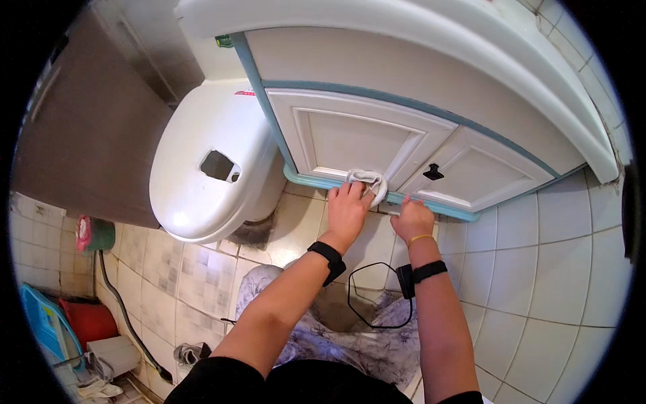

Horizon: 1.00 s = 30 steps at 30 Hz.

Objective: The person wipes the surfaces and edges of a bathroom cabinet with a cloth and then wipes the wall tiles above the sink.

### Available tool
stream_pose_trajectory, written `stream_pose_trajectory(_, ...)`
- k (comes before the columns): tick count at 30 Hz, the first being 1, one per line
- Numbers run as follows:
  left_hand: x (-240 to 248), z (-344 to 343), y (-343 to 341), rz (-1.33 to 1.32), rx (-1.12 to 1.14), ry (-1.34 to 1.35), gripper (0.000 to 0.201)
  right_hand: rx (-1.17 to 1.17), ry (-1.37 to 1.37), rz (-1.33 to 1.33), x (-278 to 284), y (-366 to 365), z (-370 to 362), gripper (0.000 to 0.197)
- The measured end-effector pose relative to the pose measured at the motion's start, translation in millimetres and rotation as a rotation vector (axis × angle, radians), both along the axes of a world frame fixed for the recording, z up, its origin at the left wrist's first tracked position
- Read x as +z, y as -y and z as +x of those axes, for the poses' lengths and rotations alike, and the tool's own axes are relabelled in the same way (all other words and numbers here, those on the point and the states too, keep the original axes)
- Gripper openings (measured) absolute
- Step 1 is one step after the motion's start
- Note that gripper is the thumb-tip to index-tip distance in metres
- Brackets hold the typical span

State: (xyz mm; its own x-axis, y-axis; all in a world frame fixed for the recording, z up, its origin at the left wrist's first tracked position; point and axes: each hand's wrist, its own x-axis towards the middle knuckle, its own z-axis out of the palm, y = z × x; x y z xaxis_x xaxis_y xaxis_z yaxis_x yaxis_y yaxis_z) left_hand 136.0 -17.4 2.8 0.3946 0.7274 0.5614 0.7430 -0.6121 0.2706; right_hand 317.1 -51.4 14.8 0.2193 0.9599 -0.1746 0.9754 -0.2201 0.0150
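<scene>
Left fingers [346, 191] partly hide the white cloth [369, 178]; the top edge cuts off the white countertop [404, 20]

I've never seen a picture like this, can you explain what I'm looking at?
No machine here: a person works bare-handed, seen through a wide fisheye camera worn on their own head, which looks down and bends straight edges. The left hand holds a crumpled white cloth at the lower edge of a white panelled cabinet door. The right hand is at the pale blue bottom trim. A glossy white toilet stands to the left on the beige tiled floor.
</scene>
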Motion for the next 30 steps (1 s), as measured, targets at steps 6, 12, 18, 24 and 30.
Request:
stream_pose_trajectory(6, -8, -55, -10, 0.000, 0.203, -0.018, 0.026, -0.074, -0.038, -0.096, 10, -3, -2, 0.049)
stream_pose_trajectory(12, -18, -23, 4, 0.015, 0.091, -0.046, 0.030, -0.036, -0.023, -0.063, 6, -3, -2, 0.048)
stream_pose_trajectory(18, -10, 0, 1, -0.046, -0.111, -0.152, 0.033, -0.084, -0.051, -0.072, 16, -4, -6, 0.047)
stream_pose_trajectory(24, -34, -56, -7, -0.058, 0.161, -0.095, 0.022, -0.064, -0.051, -0.074, 4, -3, 3, 0.047)
stream_pose_trajectory(30, -23, 13, 4, -0.031, -0.064, -0.151, 0.022, -0.009, -0.012, -0.114, 7, -3, -5, 0.049)
